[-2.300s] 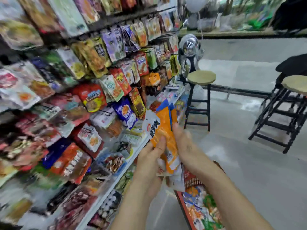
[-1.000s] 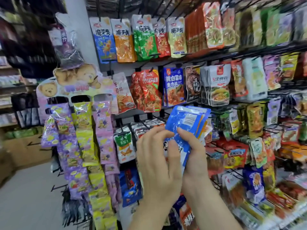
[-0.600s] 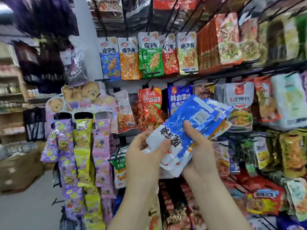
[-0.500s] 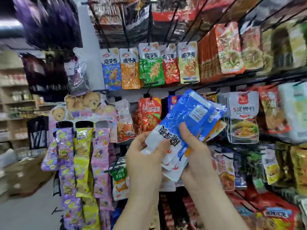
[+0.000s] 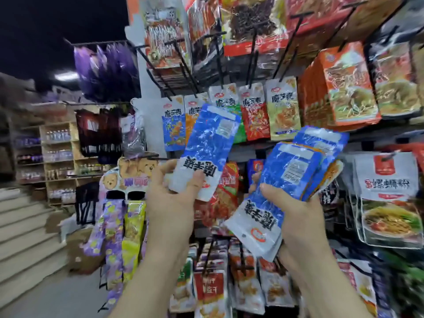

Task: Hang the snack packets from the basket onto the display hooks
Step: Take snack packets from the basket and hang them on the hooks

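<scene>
Before a crowded snack rack, the left grip [image 5: 171, 203] pinches a single blue packet [image 5: 206, 143] by its white end, thumb on the face and fingers behind. This packet is held upside down, its printed characters inverted and its blue end leaning up and to the right. The right grip [image 5: 298, 216] is closed around a fanned stack of packets [image 5: 284, 180] of the same blue kind, with the thumb lying across the top one and orange edges showing along the stack's right side. That stack is inverted too, with white ends pointing down and left. The single packet and the stack are apart, with a red rack packet [image 5: 226, 196] showing between them.

Behind the single packet, a row of similar packets hangs from black display hooks [image 5: 219, 65]: a hanging blue packet [image 5: 173, 129], an orange one [image 5: 191, 111], a green one [image 5: 241, 131], a red one [image 5: 255, 120] and a pale yellow one [image 5: 284, 115]. The raised packet overlaps the orange and green ones in view; whether it touches them I cannot tell.

Large orange bags [image 5: 344, 83] hang at the upper right, and a white noodle bag [image 5: 390, 198] hangs lower right. Left of the rack is a bear-topped card [image 5: 135, 171] with purple strips [image 5: 112, 226] and yellow strips [image 5: 133, 226] below it. Wooden shelves [image 5: 59, 152] stand farther left.
</scene>
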The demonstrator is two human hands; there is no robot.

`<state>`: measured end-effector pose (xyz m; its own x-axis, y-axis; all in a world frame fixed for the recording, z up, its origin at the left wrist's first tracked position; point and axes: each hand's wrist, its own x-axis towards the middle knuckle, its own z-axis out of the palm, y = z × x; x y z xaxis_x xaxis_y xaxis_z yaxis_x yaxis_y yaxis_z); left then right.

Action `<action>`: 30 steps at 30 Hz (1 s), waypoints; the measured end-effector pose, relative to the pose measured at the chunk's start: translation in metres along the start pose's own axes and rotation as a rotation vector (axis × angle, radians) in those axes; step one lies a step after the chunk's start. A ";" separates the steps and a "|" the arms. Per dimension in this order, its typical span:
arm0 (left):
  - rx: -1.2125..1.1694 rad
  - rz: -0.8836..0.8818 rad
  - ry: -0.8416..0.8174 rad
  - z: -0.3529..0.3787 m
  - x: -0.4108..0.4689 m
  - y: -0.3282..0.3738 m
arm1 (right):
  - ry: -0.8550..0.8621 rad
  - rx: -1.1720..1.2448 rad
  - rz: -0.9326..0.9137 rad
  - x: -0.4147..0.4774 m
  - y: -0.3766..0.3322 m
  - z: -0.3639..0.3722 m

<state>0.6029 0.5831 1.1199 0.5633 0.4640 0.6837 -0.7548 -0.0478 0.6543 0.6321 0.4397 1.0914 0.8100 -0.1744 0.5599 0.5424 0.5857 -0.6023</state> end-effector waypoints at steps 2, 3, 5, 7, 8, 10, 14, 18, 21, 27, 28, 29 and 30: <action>0.100 0.078 -0.054 -0.011 0.015 0.013 | -0.091 -0.287 -0.250 0.010 -0.012 0.002; 0.121 0.082 -0.086 -0.016 0.021 0.019 | -0.212 -0.440 -0.373 0.013 -0.018 0.007; 0.073 0.031 -0.162 -0.023 0.031 0.029 | -0.461 -0.631 -0.563 0.017 -0.023 0.022; -0.029 -0.073 -0.311 -0.028 0.044 0.040 | -0.562 -0.719 -0.677 0.023 -0.019 0.037; -0.066 -0.101 -0.403 -0.031 0.053 0.045 | -0.566 -0.724 -0.700 0.027 -0.017 0.046; -0.066 -0.109 -0.564 -0.040 0.068 0.053 | -0.519 -0.685 -0.721 0.036 -0.013 0.059; -0.018 -0.057 -0.675 -0.052 0.093 0.069 | -0.355 -0.541 -0.684 0.047 -0.024 0.079; 0.041 -0.010 -0.670 -0.043 0.108 0.089 | -0.328 -0.632 -0.767 0.059 -0.035 0.091; 0.140 0.003 -0.666 -0.037 0.120 0.098 | -0.414 -0.653 -0.639 0.068 -0.039 0.098; 0.307 0.038 -0.649 -0.033 0.145 0.110 | -0.583 -0.602 -0.382 0.076 -0.049 0.119; 0.362 0.091 -0.640 -0.033 0.150 0.115 | -0.568 -0.600 -0.342 0.079 -0.052 0.123; 0.412 0.153 -0.622 -0.033 0.153 0.120 | -0.546 -0.598 -0.303 0.084 -0.053 0.127; 0.440 0.217 -0.602 -0.033 0.158 0.125 | -0.526 -0.591 -0.262 0.086 -0.054 0.131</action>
<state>0.5865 0.6801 1.2993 0.5989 -0.1508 0.7865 -0.7369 -0.4883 0.4675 0.6438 0.4966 1.2463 0.5110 0.2317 0.8278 0.8451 0.0405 -0.5331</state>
